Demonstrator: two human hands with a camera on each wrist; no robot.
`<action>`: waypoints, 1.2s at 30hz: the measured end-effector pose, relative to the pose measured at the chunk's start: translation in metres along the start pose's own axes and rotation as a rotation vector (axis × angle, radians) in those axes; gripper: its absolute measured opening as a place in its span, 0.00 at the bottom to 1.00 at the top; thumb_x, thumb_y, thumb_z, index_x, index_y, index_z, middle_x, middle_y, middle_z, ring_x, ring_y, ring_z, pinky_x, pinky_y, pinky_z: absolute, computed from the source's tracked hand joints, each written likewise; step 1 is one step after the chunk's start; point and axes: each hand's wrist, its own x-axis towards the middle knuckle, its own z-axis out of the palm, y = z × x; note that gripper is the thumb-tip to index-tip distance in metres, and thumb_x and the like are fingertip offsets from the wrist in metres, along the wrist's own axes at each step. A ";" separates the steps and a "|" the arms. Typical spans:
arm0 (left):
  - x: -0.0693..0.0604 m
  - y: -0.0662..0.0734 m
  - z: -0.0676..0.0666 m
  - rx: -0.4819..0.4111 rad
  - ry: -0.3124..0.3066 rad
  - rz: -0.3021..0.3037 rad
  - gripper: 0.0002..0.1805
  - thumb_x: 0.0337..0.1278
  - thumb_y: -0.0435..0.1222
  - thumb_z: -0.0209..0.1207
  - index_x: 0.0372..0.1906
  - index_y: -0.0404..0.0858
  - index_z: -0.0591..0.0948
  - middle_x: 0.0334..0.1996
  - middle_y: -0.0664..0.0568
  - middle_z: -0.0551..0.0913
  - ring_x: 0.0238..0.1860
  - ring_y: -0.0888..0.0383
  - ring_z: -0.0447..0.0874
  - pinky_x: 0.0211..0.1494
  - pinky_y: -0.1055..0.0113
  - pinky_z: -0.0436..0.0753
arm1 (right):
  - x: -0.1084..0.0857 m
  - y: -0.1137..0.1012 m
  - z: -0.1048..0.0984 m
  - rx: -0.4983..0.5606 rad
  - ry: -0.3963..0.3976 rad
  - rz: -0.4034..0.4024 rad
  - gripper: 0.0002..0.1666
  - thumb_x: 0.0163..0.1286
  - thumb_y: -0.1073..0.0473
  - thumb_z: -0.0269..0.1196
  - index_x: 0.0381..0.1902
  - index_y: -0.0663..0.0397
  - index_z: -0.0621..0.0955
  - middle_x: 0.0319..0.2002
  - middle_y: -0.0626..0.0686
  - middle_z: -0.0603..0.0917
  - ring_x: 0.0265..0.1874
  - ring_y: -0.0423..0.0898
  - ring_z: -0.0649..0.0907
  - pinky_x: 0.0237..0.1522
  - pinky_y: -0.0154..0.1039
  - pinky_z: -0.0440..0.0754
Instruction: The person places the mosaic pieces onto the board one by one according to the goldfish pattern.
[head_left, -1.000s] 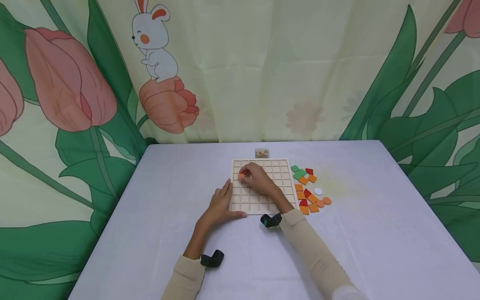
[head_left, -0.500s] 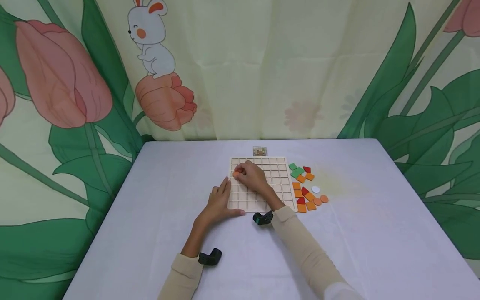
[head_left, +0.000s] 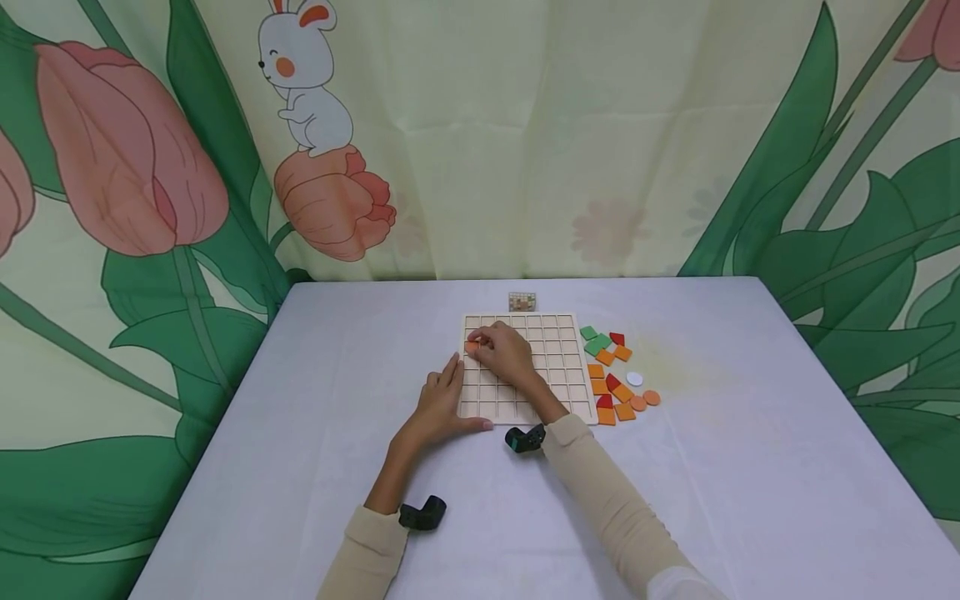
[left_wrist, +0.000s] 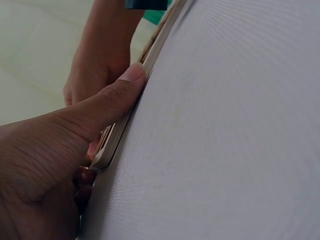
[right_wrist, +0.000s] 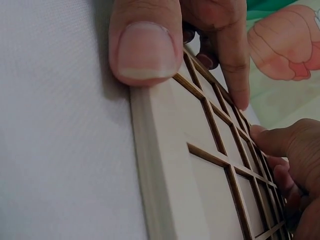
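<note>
The small printed rectangular card (head_left: 522,302) beyond the pale wooden grid board (head_left: 561,362) is bearing markings too small to read. Over the board's left columns, my right grip (head_left: 506,354) is arching, thumb and fingers clamping a small flat orange piece (head_left: 471,346). My left grip (head_left: 438,407) is touching the near-left corner, fingers extending along the left side, thumb spreading apart along the near edge.

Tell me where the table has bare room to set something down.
The table is bare from its left edge to the left hand, and from the loose pieces to its right edge. Crowded: the strip right of the grid board, where those pieces lie, and the board's left part, where the right hand pinches an orange piece.
</note>
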 end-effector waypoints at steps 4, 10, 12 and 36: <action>0.000 0.000 0.000 -0.008 0.003 -0.002 0.69 0.50 0.60 0.78 0.84 0.28 0.52 0.87 0.37 0.48 0.60 0.43 0.66 0.61 0.52 0.75 | -0.001 -0.001 -0.001 0.008 0.002 0.001 0.14 0.71 0.55 0.72 0.52 0.47 0.90 0.42 0.53 0.85 0.37 0.47 0.80 0.35 0.38 0.73; 0.000 0.000 0.001 -0.012 -0.003 0.003 0.69 0.51 0.60 0.77 0.84 0.27 0.52 0.87 0.36 0.49 0.60 0.43 0.66 0.62 0.52 0.74 | -0.003 0.001 -0.001 0.021 -0.006 0.003 0.15 0.70 0.55 0.72 0.53 0.49 0.90 0.44 0.54 0.85 0.39 0.47 0.81 0.38 0.38 0.74; 0.000 0.001 0.002 -0.014 -0.003 0.002 0.69 0.51 0.60 0.77 0.84 0.27 0.53 0.87 0.36 0.49 0.61 0.42 0.66 0.63 0.52 0.74 | -0.004 0.001 -0.001 0.035 -0.004 -0.002 0.15 0.70 0.56 0.72 0.53 0.51 0.90 0.44 0.55 0.85 0.40 0.48 0.81 0.39 0.39 0.76; -0.002 0.006 -0.001 -0.074 0.000 -0.047 0.67 0.48 0.54 0.81 0.83 0.27 0.56 0.86 0.36 0.49 0.78 0.35 0.55 0.77 0.42 0.71 | -0.052 0.005 -0.062 0.303 0.026 -0.080 0.15 0.80 0.61 0.63 0.57 0.63 0.85 0.47 0.61 0.89 0.47 0.55 0.86 0.50 0.43 0.86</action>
